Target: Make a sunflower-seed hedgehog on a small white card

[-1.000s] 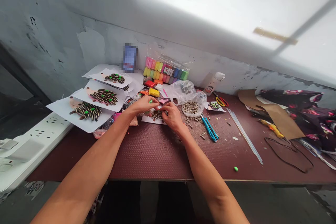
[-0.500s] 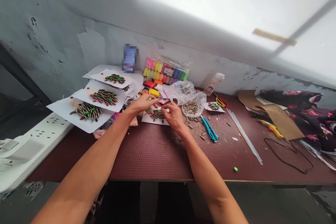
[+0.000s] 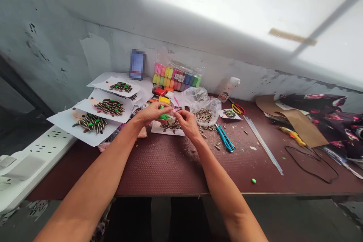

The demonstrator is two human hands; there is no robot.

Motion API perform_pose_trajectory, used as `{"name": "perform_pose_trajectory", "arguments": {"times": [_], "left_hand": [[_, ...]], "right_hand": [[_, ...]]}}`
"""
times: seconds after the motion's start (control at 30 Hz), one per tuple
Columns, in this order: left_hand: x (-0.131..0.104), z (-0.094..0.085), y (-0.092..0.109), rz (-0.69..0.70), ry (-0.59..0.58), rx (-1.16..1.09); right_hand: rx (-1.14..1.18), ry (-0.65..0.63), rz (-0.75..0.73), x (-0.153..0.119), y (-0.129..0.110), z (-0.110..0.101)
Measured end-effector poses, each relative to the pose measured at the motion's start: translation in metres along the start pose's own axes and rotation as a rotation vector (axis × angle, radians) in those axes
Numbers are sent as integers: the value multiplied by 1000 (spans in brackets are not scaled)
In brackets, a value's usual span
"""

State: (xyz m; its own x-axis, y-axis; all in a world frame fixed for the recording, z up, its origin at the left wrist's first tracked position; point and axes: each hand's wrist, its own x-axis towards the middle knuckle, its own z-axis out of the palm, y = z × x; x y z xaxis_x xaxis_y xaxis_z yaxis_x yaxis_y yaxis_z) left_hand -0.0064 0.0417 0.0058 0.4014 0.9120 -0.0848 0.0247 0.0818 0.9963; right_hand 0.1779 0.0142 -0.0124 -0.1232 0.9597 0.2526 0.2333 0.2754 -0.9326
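Observation:
My left hand (image 3: 154, 113) is closed around a bright green piece in clear wrapping (image 3: 165, 113). My right hand (image 3: 187, 121) meets it with thumb and finger pinched together at the wrapping's edge. What lies between the right fingertips is too small to name. Just below both hands is a white card (image 3: 168, 131) bearing striped seeds, partly hidden by the fingers. A clear plastic bag of striped seeds (image 3: 204, 116) lies right of my right hand. At the left, overlapping white sheets (image 3: 65, 123) carry hedgehog shapes made of seeds with green dots.
Coloured clay packs (image 3: 176, 79) lean on the wall beside a phone (image 3: 137, 65). Rightward are a blue-handled tool (image 3: 225, 138), scissors (image 3: 237, 108), a bottle (image 3: 229, 89), clear sticks (image 3: 263, 145) and a yellow glue gun (image 3: 296, 137). A power strip (image 3: 42, 155) sits left.
My hands have come together, and the fingers of both have closed at the green piece in its wrapping. The view has shifted slightly.

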Motion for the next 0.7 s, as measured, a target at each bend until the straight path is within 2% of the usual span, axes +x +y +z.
{"name": "perform_pose_trajectory", "arguments": {"times": [0.13,0.3,0.47,0.6,0.7], "left_hand": [[-3,-3,3,-56,-39,-36],[0,-5,0,-42,25,-59],[4,-7,-6,-13,50,-90],[3,-9,-7,23,-53,-107],[2,-9,-8,36,-160,-127]], "right_hand": [[90,-25,59,0,-4,-10],[171,-102,115,-1,-8,-13],[200,-124,122,0,-8,-12],[190,-126,106,1,-1,-12],[199,-51,124,3,4,-13]]}}
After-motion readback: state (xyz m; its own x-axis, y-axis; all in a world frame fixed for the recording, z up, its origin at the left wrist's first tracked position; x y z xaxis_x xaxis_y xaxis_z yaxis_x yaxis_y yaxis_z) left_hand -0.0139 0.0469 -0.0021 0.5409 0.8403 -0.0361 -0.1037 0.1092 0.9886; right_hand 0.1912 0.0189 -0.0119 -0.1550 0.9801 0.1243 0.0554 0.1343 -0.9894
